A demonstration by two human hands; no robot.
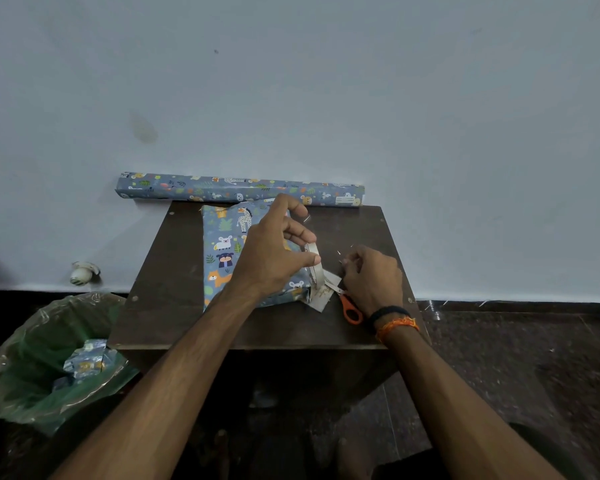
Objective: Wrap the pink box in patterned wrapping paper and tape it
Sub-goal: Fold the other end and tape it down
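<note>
Our left hand [274,251] pinches the white tape roll [315,266], hiding the animal-patterned blue wrapped box [222,251]; our right hand [373,277] curls over the orange-handled scissors [350,310], grip unclear; the green-lined bin [32,368] at left holds blue paper scraps [85,363].

brown table [174,271] | on it: wrapped box [222,251], orange-handled scissors [351,308], paper roll [239,190]

1 box [222,251], 1 roll [222,188], 1 scissors [350,308], 2 hands [274,258]

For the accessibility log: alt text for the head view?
A left hand holds a clear tape roll over a box wrapped in blue animal-print paper on a dark wooden table; the right hand works orange-handled scissors.
</note>
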